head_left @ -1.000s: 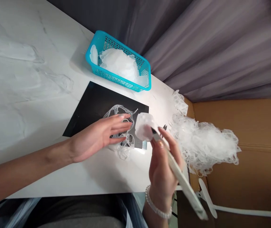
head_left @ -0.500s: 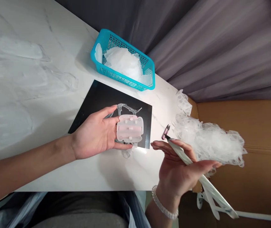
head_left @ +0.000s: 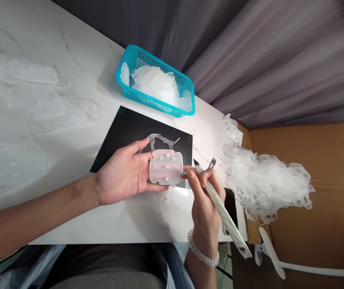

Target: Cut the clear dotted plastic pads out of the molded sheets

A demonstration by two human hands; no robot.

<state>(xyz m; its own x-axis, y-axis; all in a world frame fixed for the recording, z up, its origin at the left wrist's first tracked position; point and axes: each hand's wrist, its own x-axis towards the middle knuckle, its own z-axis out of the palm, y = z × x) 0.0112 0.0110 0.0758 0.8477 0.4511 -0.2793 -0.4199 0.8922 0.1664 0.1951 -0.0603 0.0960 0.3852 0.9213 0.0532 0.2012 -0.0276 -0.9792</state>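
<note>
A translucent, rounded-square plastic piece [head_left: 166,167] with small pegs and slots lies across the fingers of my left hand [head_left: 123,172], palm up. The thumb is spread away from it. In my right hand [head_left: 206,200] is a slim, pale tool with a dark pointed tip [head_left: 224,214], gripped between thumb and fingers. Its tip points up and away from the piece. Other fingertips of this hand are at the piece's right edge; whether they touch it I cannot tell. A clear scrap strip [head_left: 162,139] lies behind the piece on a black mat [head_left: 114,134].
A turquoise basket [head_left: 153,106] of translucent white pieces stands at the back. Right of my hands lie the tips of small pink snips [head_left: 212,162] and a heap of clear scraps [head_left: 268,184] by a cardboard box [head_left: 334,160]. Clear plastic bags [head_left: 33,96] cover the left.
My right hand has turned over and moved left to the piece, its fingers closing round the tool. A dark object at the table's right edge has come into view. My left hand stays nearly still.
</note>
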